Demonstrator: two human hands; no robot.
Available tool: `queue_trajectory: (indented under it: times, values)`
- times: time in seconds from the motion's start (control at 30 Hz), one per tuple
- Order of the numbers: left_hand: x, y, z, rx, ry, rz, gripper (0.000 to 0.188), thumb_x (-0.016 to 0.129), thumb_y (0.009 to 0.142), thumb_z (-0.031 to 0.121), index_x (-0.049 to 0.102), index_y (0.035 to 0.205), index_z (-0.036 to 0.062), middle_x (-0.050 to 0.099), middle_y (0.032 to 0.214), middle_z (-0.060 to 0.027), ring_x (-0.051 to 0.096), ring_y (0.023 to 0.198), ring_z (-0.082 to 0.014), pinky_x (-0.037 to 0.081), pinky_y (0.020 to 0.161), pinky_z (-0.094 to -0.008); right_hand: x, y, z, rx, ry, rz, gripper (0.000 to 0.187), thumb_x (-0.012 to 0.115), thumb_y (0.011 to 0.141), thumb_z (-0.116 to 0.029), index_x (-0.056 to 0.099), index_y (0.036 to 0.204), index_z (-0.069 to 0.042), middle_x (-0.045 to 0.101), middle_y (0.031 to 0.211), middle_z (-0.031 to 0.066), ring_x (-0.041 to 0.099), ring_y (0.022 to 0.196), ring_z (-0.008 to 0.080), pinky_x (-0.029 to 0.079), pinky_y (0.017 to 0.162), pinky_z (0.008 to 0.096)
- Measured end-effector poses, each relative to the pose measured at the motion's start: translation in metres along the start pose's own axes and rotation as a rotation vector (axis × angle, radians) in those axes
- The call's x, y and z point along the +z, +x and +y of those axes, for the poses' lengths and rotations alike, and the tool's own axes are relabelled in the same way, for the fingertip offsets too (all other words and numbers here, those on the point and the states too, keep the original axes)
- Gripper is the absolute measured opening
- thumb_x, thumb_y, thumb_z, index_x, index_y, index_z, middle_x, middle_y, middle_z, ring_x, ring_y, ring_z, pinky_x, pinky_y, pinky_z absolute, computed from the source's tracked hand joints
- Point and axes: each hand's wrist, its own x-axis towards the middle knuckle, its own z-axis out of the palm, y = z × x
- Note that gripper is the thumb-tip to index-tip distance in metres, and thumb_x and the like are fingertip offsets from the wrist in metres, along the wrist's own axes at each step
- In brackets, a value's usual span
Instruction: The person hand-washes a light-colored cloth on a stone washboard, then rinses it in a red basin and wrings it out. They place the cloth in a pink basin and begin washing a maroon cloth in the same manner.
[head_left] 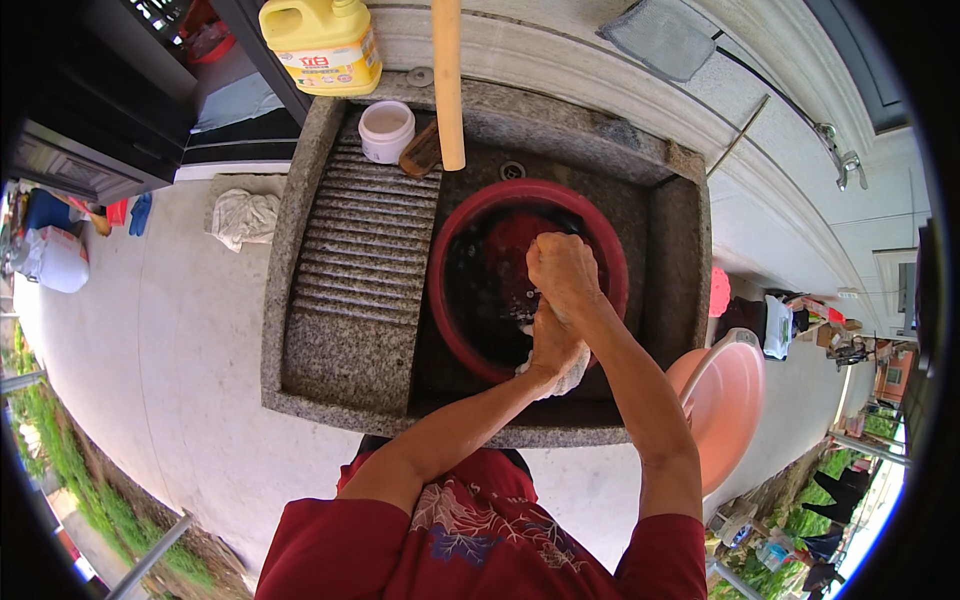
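Cloth (568, 380): whitish, crumpled fabric, gathered in our hands over the near right part of the round red plastic basin (438, 280); its loose lower bunch shows at the near rim, and we cannot tell whether it touches.
Left hand (556, 345): curled firmly around the cloth, on the basin's near side.
Right hand (562, 268): clenched into a fist and pressed against the left hand, nearer the basin's middle; it hides most of its grip, though pale fabric shows between our hands.
Wringing grip: we judge this step to be wringing, so we do best turning the fists against each other in firm, short twists.
Loose bunch: we should gather this end into the left palm, since it could drip outside the basin.
Dark water (480, 290): inside the basin, beneath our fists; wringing low above it should limit splashing.
Pink plastic tub (735, 425): right of the basin, near our bare right forearm (655, 420); we want elbow room there.
Ribbed grey stone washboard (360, 250): left of the basin, handy if any patch needs rubbing.
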Motion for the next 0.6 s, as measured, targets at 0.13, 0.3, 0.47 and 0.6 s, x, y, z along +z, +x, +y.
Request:
queue_trajectory:
  times: [0.13, 0.3, 0.47, 0.6]
  values:
    - [-0.010, -0.001, 0.010, -0.141, -0.130, -0.141, 0.040, 0.069, 0.077, 0.014, 0.048, 0.108, 0.0006, 0.060, 0.086, -0.0064, 0.058, 0.075, -0.0106, 0.047, 0.062, -0.0271, -0.008, 0.001, 0.005, 0.086, 0.139, -0.025, 0.023, 0.061, 0.081, -0.026, 0.062, 0.084, -0.004, 0.065, 0.079, 0.0174, 0.064, 0.075, 0.0375, 0.053, 0.070, 0.0432]
    - [-0.033, -0.002, 0.059, -0.274, -0.333, -0.389, 0.026, 0.065, 0.077, 0.009, 0.050, 0.098, 0.0062, 0.058, 0.073, -0.0047, 0.057, 0.056, -0.0130, 0.046, 0.050, -0.0271, -0.071, -0.026, 0.012, 0.083, 1.028, 0.096, 0.078, 0.075, 0.073, -0.039, 0.038, 0.136, -0.011, 0.061, 0.106, 0.0154, 0.060, 0.099, 0.0266, 0.046, 0.088, 0.0350]
    - [-0.033, -0.002, 0.069, 0.050, -0.135, -0.282, 0.032, 0.066, 0.075, 0.004, 0.048, 0.102, 0.0053, 0.055, 0.081, -0.0018, 0.055, 0.066, -0.0116, 0.047, 0.059, -0.0271, -0.054, -0.048, 0.000, 0.181, 1.250, -0.074, 0.076, 0.078, 0.068, -0.015, 0.039, 0.132, 0.000, 0.058, 0.112, 0.0119, 0.057, 0.102, 0.0199, 0.045, 0.089, 0.0362]
    - [-0.041, -0.002, 0.056, 0.270, 0.074, -0.279, 0.072, 0.078, 0.066, 0.014, 0.036, 0.124, 0.0013, 0.048, 0.111, -0.0142, 0.052, 0.099, -0.0232, 0.043, 0.087, -0.0332, -0.044, -0.050, -0.011, 0.297, 1.401, 0.015, 0.037, 0.072, 0.069, -0.001, 0.061, 0.104, 0.001, 0.066, 0.097, 0.0116, 0.063, 0.089, 0.0193, 0.050, 0.083, 0.0338]
